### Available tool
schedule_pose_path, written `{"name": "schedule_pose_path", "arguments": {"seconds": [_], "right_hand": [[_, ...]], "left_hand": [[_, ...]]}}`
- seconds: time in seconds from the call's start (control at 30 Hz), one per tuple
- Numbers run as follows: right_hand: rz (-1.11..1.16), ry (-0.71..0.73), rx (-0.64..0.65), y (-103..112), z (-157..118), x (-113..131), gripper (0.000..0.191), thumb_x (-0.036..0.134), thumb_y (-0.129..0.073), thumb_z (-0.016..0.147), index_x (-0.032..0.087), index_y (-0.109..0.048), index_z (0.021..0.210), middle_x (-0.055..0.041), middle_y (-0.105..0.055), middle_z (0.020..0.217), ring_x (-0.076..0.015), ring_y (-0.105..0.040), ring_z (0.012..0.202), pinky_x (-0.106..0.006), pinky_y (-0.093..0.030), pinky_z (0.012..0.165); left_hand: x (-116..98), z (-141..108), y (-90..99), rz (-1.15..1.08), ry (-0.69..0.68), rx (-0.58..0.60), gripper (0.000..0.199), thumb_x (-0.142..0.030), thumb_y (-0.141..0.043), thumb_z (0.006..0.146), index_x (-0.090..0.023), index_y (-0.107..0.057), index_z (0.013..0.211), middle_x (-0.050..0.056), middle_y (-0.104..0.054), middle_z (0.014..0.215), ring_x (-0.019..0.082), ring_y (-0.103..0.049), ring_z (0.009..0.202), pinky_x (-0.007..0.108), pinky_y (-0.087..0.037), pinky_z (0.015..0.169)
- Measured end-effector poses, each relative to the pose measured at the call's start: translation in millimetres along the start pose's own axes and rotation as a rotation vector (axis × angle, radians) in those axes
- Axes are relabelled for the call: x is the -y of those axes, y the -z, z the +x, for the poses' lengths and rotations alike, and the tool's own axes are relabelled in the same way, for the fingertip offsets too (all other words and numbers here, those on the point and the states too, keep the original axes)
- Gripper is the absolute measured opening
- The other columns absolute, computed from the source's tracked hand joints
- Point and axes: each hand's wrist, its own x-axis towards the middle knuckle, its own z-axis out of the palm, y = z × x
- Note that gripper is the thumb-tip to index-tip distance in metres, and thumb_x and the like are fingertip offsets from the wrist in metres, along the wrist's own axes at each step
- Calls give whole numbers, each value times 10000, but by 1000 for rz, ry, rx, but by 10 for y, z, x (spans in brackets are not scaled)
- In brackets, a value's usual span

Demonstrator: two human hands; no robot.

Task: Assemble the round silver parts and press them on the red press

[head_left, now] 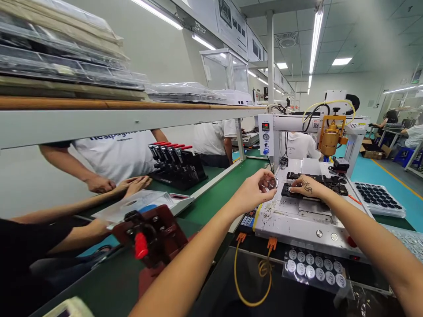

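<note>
My left hand (254,193) is closed around the edge of a small round metal-rimmed part (272,183) that looks like a watch case. It is held up just left of the black fixture (330,187) on the bench machine. My right hand (306,186), with a dark drawing on its back, reaches over the near left end of that fixture. Its fingertips are pinched together at a small shiny piece, mostly hidden, so I cannot make out what it is. Above the fixture hangs the machine's gold-coloured head (330,137).
The white machine base (291,224) carries buttons along its front. A tray of round black parts (378,196) lies to the right, and a sheet of round discs (315,267) in front. A red-handled clamp (141,245) stands left. Co-workers' hands (134,185) are across the bench.
</note>
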Motion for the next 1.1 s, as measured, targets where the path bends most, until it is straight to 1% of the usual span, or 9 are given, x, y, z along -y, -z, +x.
{"name": "schedule_pose_path", "arguments": {"seconds": [0.17, 0.27, 0.33, 0.43, 0.6, 0.77, 0.83, 0.97, 1.1], "right_hand": [[-49, 19, -90, -19, 1, 86, 268, 421, -784, 896, 171, -868, 941, -49, -729, 762, -211, -640, 754, -298, -482, 731], [-69, 26, -249, 68, -184, 178, 293, 392, -768, 924, 171, -853, 1096, -105, -740, 909, -269, -663, 906, -363, -506, 864], [-76, 23, -383, 152, -538, 171, 349, 391, -673, 1002, 180, -793, 1252, -136, -729, 1057, -298, -649, 1048, -412, -488, 977], [-92, -41, -567, 165, -1423, 22, 339, 398, -536, 1078, 192, -737, 1257, -142, -696, 1139, -306, -614, 1124, -461, -455, 1048], [-256, -320, -807, -233, -2844, -345, 347, 546, -632, 1010, 211, -698, 1073, -126, -669, 1067, -339, -595, 1070, -496, -458, 980], [-258, -470, -938, -542, -3124, -419, 444, 655, -678, 957, 216, -625, 1001, -108, -615, 1003, -343, -559, 1048, -526, -456, 981], [-176, -425, -917, -641, -3112, -311, 362, 580, -665, 1001, 221, -622, 1006, -99, -614, 980, -323, -568, 1016, -517, -471, 970], [13, -240, -557, -931, -3146, -95, 206, 377, -566, 1091, 247, -704, 1012, -73, -701, 949, -257, -658, 907, -414, -567, 859], [31, -171, -390, -1169, -3181, -140, 237, 288, -523, 1098, 246, -756, 1107, -88, -740, 1042, -265, -688, 1010, -426, -596, 929]], "left_hand": [[-107, -212, -22, -7, -7, -81, 348, -268, -726, 843, -194, -619, 1166, 48, -695, 1030, 137, -617, 758, 313, -572, 719], [-181, -311, -119, 7, -23, -92, 337, -244, -708, 848, -189, -624, 1169, 28, -705, 961, 142, -637, 757, 308, -581, 726], [-196, -435, -204, 21, -32, -88, 332, -228, -704, 853, -192, -627, 1174, 9, -706, 919, 145, -659, 763, 311, -596, 751], [-128, -712, -343, 48, -32, -90, 386, -236, -733, 864, -207, -620, 1232, 11, -735, 948, 167, -715, 821, 331, -621, 812], [111, -1104, -715, 5, 24, 12, 422, -267, -765, 889, -237, -634, 1290, 6, -768, 971, 188, -759, 853, 334, -639, 829], [254, -1227, -1412, -55, 24, 193, 359, -179, -764, 839, -226, -678, 1185, 12, -762, 984, 186, -730, 830, 320, -622, 791], [294, -1281, -1736, -65, -13, 252, 381, -153, -768, 814, -230, -676, 1175, 35, -769, 1041, 212, -742, 901, 348, -620, 839], [404, -1375, -2326, -114, -119, 386, 426, -147, -809, 775, -228, -670, 1169, 108, -770, 1252, 301, -730, 1192, 470, -585, 1063], [551, -1337, -2633, -116, -179, 583, 452, -143, -851, 745, -221, -671, 1153, 162, -619, 1566, 353, -517, 1523, 568, -349, 1314]]}}
